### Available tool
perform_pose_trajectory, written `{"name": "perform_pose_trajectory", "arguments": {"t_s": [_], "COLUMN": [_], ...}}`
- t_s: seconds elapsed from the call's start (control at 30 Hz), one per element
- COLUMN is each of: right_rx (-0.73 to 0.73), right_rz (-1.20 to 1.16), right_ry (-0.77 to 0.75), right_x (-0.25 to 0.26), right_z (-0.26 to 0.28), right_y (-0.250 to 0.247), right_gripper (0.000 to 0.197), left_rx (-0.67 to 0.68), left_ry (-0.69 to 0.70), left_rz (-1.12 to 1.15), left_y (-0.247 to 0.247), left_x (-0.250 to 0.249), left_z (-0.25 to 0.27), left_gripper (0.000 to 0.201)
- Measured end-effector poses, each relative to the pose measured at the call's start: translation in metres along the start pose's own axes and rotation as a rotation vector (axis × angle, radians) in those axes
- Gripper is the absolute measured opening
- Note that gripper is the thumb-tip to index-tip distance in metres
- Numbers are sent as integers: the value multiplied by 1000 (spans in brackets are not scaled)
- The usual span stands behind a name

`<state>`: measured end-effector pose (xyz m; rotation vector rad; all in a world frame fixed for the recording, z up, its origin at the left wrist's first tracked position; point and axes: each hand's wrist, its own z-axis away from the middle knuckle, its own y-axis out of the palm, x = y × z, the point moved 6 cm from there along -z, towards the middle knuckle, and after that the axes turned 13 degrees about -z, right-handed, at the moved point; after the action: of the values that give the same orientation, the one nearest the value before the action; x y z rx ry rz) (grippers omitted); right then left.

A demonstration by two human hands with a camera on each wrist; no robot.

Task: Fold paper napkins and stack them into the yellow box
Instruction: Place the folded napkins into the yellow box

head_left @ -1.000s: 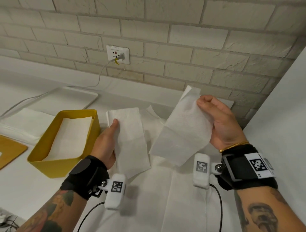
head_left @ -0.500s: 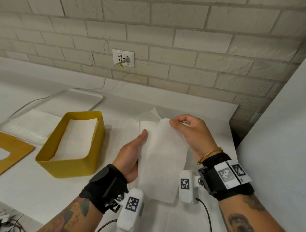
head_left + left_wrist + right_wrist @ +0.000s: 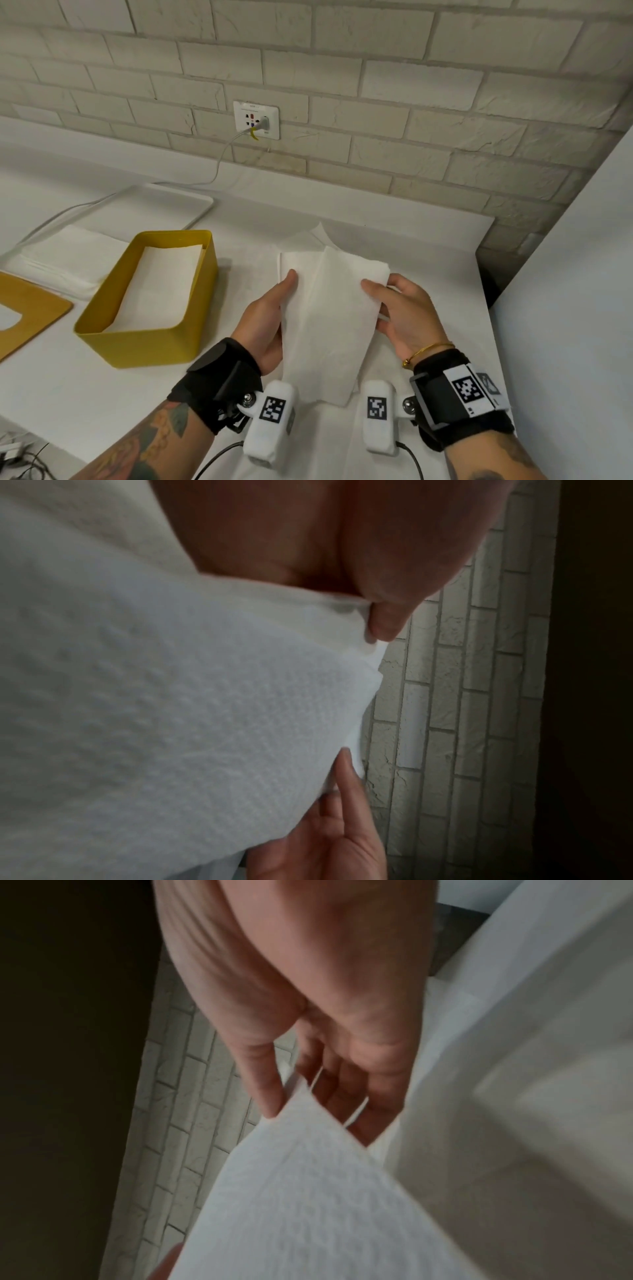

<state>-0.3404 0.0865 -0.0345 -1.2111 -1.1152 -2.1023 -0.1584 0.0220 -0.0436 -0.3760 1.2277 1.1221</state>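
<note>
We've got the folded napkins [image 3: 330, 322] held above the white table [image 3: 61, 383], left hand [image 3: 265, 320] pinching their left edge, right hand [image 3: 406, 317] pinching the right. Yellow box [image 3: 137, 346] sits to the left, napkins already inside.

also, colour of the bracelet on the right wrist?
Gold bracelet; clearest in the head view.

**Pale brick wall behind a white bench**

A whitewashed brick wall [image 3: 376, 85] carries a white socket plate [image 3: 256, 120] with a plugged-in cable [image 3: 219, 164] trailing onto the white bench [image 3: 51, 377]. A plain white panel [image 3: 582, 274] stands at the right.
</note>
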Motion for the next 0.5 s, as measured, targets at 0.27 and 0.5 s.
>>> {"name": "perform_pose_trajectory", "arguments": {"t_s": [0.27, 0.5], "right_rx": [369, 237], "right_rz": [9, 216], "right_ry": [-71, -131], "right_x": [37, 20], "right_z": [23, 15], "right_y": [21, 35], "right_gripper": [41, 18], "left_rx": [-25, 148], "left_ry": [60, 44], "left_rz": [-28, -99], "left_y": [-7, 15], "left_x": [-6, 2], "left_z": [-4, 1], "left_gripper": [45, 62]}}
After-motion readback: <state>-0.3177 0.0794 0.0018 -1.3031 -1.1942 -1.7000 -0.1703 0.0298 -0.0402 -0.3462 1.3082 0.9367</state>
